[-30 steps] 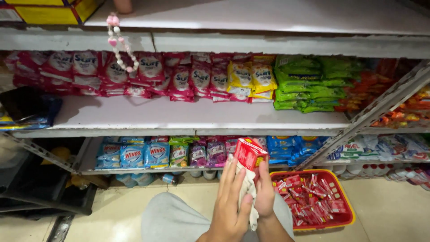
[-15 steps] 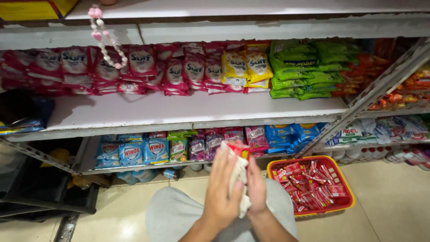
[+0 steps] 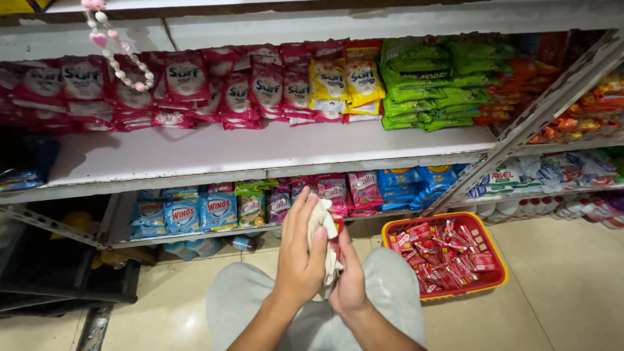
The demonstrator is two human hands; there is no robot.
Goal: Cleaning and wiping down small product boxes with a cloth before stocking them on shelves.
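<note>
Big white shelf unit (image 3: pixel 260 153) fills the top & middle of view, 2 tiers visible. Upper tier: row of red/pink sachet packs (image 3: pixel 188 81) on the left, yellow packs (image 3: pixel 338 81) mid, green packs (image 3: pixel 429 81) to the right, orange ones further right but blurred. Pink & white bead string (image 3: pixel 110 49) hangs in front of the red packs. Lower tier: blue sachets (image 3: pixel 188 211) left, pink/purple ones (image 3: pixel 344 188) mid, more blue w/ white bottles off to the right. Beige tile floor (image 3: pixel 559 260) below. Dark crate (image 3: pixel 45 260) at lower left, contents unclear.

Person crouches, grey-trousered knees (image 3: pixel 390 286) at bottom centre. Red plastic basket (image 3: pixel 500 276) sits on the floor just beside the right knee, full of small red packets (image 3: pixel 442 257).

Both hands are up in front of the lower tier, close together. Left hand (image 3: pixel 299 253) is curled around a white cloth (image 3: pixel 323 227), fingers over its front. Right hand (image 3: pixel 349 286) is closed on a small red packet (image 3: pixel 337 242), mostly hidden between cloth & palm; cloth is pressed against it.
</note>
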